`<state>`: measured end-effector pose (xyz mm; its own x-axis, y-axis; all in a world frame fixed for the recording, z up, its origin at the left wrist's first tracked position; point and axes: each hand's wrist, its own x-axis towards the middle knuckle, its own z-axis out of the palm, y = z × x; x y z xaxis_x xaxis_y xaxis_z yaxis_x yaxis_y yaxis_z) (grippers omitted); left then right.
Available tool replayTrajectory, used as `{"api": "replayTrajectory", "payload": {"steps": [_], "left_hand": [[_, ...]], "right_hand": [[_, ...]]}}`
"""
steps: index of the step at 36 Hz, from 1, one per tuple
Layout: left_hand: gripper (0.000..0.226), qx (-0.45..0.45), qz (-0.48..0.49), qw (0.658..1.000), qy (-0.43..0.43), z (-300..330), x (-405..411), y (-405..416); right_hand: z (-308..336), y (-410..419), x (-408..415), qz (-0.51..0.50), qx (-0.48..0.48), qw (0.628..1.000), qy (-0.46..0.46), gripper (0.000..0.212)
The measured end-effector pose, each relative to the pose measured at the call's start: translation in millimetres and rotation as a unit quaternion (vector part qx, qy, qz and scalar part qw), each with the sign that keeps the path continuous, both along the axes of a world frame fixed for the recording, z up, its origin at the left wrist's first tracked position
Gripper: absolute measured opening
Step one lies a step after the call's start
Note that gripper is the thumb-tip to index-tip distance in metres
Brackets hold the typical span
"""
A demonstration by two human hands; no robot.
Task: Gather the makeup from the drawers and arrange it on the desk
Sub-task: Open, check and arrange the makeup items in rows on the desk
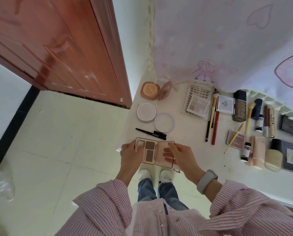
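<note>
Step in hand: Arranging stage, by judgement. An opened palette (155, 152) was being set at the near left corner of the desk (190, 133), with much makeup already laid out beyond and to the right of the hands.

Left hand: The left hand (131, 153) gripped the palette's left edge, thumb lying over the nearest pan, fingers curled under the side as far as could be seen.

Right hand: The right hand (178, 155) held the lid half, thumb on top and fingertips showing through the clear lid; loosely curled, not fully closed.

Palette position: Between both hands, opened flat, touching or just above the desk; contact could not be confirmed. Its near edge lay at the desk's front edge.

Neighbours: A black pencil (151, 132) lay just beyond the hands. Two round white jars (146, 112) sat further beyond, and an open compact (156, 91) beyond those.

Right of right hand: Pencils, brushes, bottles and boxes, well apart from the palette.

Next move, judged: Release called for both hands lifting away evenly, so the palette stayed square; a nudge away from the front edge appeared advisable.

Drawers: Not in view; remaining items could not be assessed.
</note>
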<state>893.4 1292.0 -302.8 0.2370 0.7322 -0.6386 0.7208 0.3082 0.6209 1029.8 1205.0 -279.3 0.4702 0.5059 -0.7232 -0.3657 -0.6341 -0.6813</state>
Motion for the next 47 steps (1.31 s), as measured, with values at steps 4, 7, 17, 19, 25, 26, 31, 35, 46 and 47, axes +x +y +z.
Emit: {"api": "replayTrajectory", "payload": {"steps": [4, 7, 17, 19, 25, 26, 31, 35, 46, 47], "left_hand": [[0.03, -0.014, -0.031, 0.999, 0.026, 3.1, 5.6, 8.3], [0.029, -0.015, -0.037, 0.999, 0.023, 7.1, 9.7, 15.2], [0.032, -0.016, -0.063, 0.998, 0.015, 14.1, 24.0, 31.4], [0.034, -0.018, -0.066, 0.998, 0.015, 14.3, 25.1, 33.4], [0.037, -0.027, -0.086, 0.996, 0.024, 13.8, 27.1, 39.0], [0.037, -0.026, -0.092, 0.995, 0.025, 14.0, 27.3, 39.5], [0.042, 0.007, -0.084, 0.996, 0.027, 8.7, 27.1, 36.7], [0.044, 0.06, -0.066, 0.996, 0.028, 17.4, 27.4, 23.6], [0.03, 0.278, -0.157, 0.945, -0.074, 50.4, 94.4, -41.4], [0.031, 0.29, -0.182, 0.936, -0.086, 53.5, 104.3, -48.4]], "right_hand": [[-3.9, 6.0, 2.3, -0.016, 0.005, 1.0, -0.004, 0.017], [-6.6, 9.2, 4.6, -0.03, 0.01, 0.999, -0.006, 0.017], [-7.5, 20.4, 19.2, -0.055, 0.03, 0.998, -0.011, 0.02], [-7.3, 22.4, 20.8, -0.058, 0.035, 0.998, -0.004, 0.018], [-6.5, 22.9, 23.5, -0.058, 0.054, 0.997, 0.006, 0.017], [-6.2, 22.9, 23.9, -0.058, 0.06, 0.996, 0.008, 0.017], [-4.8, 19.4, 24.1, -0.049, 0.074, 0.996, -0.008, 0.022], [1.1, 8.8, 25.1, -0.041, 0.072, 0.996, -0.015, 0.023], [-5.3, -93.3, 86.8, 0.073, -0.121, 0.944, -0.298, 0.029], [-4.6, -104.0, 96.7, 0.089, -0.149, 0.921, -0.347, 0.028]]}}
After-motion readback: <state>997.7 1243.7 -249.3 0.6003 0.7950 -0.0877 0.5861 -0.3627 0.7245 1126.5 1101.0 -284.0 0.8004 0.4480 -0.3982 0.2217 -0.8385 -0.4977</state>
